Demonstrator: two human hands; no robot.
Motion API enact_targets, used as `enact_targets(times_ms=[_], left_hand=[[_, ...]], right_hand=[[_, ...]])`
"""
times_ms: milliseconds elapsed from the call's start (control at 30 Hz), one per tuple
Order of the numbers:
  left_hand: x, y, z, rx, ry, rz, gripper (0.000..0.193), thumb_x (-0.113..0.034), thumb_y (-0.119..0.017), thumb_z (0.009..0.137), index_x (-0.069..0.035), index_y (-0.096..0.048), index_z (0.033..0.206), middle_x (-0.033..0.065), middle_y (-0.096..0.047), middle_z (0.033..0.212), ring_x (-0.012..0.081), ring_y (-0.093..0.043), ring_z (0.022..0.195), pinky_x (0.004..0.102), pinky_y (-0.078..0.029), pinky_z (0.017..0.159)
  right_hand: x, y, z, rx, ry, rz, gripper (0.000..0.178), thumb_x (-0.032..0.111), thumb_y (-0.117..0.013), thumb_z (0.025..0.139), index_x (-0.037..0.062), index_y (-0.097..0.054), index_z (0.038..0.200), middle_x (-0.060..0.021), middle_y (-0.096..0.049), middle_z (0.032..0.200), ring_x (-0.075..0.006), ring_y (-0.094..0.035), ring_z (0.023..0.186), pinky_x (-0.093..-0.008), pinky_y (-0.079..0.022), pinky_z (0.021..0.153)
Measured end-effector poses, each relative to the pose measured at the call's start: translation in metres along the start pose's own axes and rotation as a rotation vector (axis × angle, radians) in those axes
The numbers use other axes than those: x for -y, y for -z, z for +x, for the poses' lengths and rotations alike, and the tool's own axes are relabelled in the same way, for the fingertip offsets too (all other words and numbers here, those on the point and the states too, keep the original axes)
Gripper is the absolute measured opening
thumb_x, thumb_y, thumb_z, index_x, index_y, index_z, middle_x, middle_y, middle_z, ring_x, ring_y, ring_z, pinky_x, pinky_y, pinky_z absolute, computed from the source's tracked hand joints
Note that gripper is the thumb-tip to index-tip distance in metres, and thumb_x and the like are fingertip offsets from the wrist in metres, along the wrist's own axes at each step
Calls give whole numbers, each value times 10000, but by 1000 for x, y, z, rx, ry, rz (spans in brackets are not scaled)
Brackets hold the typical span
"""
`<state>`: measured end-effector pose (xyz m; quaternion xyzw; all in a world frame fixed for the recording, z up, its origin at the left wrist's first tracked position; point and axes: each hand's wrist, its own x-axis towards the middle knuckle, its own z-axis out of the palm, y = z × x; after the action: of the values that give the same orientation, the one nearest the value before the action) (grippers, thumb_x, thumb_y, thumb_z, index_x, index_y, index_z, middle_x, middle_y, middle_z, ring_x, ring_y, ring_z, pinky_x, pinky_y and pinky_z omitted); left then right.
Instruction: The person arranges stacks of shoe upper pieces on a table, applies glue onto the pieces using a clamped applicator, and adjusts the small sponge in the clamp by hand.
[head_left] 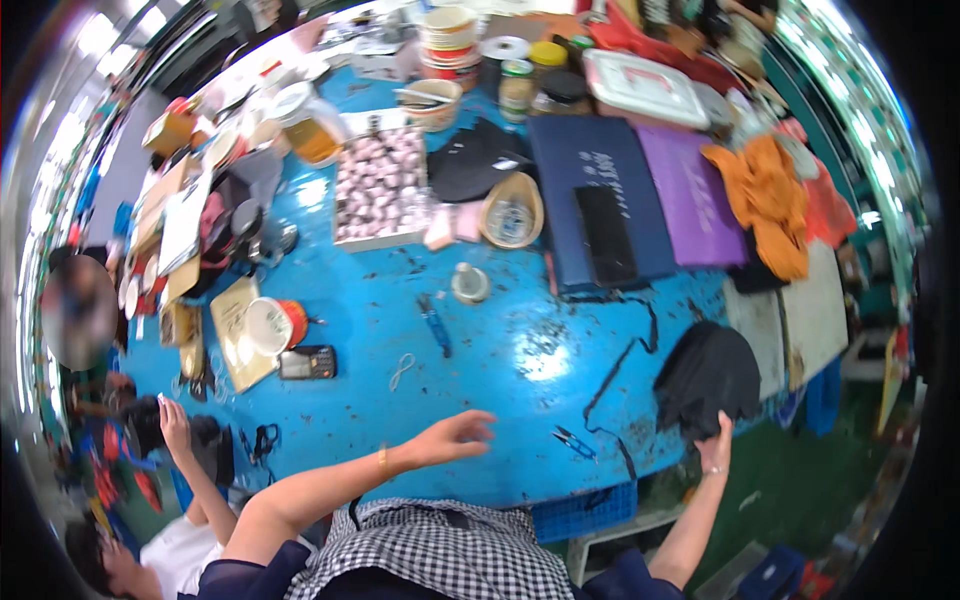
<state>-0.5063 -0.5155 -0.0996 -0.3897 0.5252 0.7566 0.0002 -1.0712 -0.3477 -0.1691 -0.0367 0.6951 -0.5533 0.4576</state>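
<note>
1. One blue table filled most of the scene, its surface scuffed and marked.
2. Two flat, folded items lay side by side at the far right: one dark blue, one purple. One orange cloth was heaped at the right of the purple one.
3. One white tray stood at the far middle, filled with many small pink and white pieces, too many to count.
4. One black cloth, rounded and bunched, lay at the near right, by the table's edge. It was just beyond the right hand, touching it.
5. That right hand had hold of the cloth's near edge; its fingers were partly hidden, so how tightly they closed cannot be told.
6. The left hand hung over the near middle of the table, half open, fingers loosely bent and blurred, with nothing seen in it. It was well apart from the black cloth, to its left.
7. One black phone lay on the dark blue item; one dark handheld device lay at the left.
8. Two small blue-handled tools rested on the table: one at the middle, one at the near right.
9. One white string lay looped between the handheld device and the middle tool.
</note>
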Motion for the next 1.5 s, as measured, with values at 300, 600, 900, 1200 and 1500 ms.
enact_targets(times_ms=[300, 600, 900, 1200, 1500], left_hand=[[110, 7, -183, -642, 2, -546, 422, -171, -610, 928, -54, -480, 1313, 100, -606, 1180, 175, -581, 1084, 344, -459, 946], [157, -31, -238, -747, -163, -737, 402, -162, -642, 921, -56, -513, 1287, 79, -626, 1134, 140, -582, 1034, 301, -464, 913], [182, -9, -345, -922, -481, -664, 366, -145, -602, 946, -48, -510, 1287, 74, -617, 1152, 135, -562, 1075, 302, -447, 954], [165, 83, -574, -1535, -438, -240, 286, -143, -602, 925, -46, -563, 1191, 38, -627, 1106, 118, -582, 996, 280, -462, 878], [365, 282, -762, -2118, -813, -1092, 535, -330, -793, 770, -99, -569, 1197, 91, -528, 1203, 192, -508, 1074, 384, -443, 905]], right_hand=[[32, -8, 9, -273, -79, -389, 825, 667, -712, 667, 137, -516, 1268, -77, -530, 1273, -247, -489, 1134, -477, -375, 920], [35, -255, -95, 96, 746, -634, 247, 229, -542, 970, 23, -620, 1083, -22, -604, 872, -95, -547, 736, -245, -464, 667], [-188, -561, -323, 1370, 596, -930, 78, 62, -609, 910, 27, -629, 977, -23, -653, 800, -86, -628, 721, -232, -498, 648], [-321, -695, -452, 1704, 358, -992, 129, 88, -573, 939, 19, -627, 1034, -30, -665, 817, -86, -613, 703, -230, -501, 621], [-391, -773, -457, 1544, -80, -1272, 274, 275, -554, 970, 24, -626, 1054, -94, -703, 861, -124, -622, 591, -239, -491, 524]])
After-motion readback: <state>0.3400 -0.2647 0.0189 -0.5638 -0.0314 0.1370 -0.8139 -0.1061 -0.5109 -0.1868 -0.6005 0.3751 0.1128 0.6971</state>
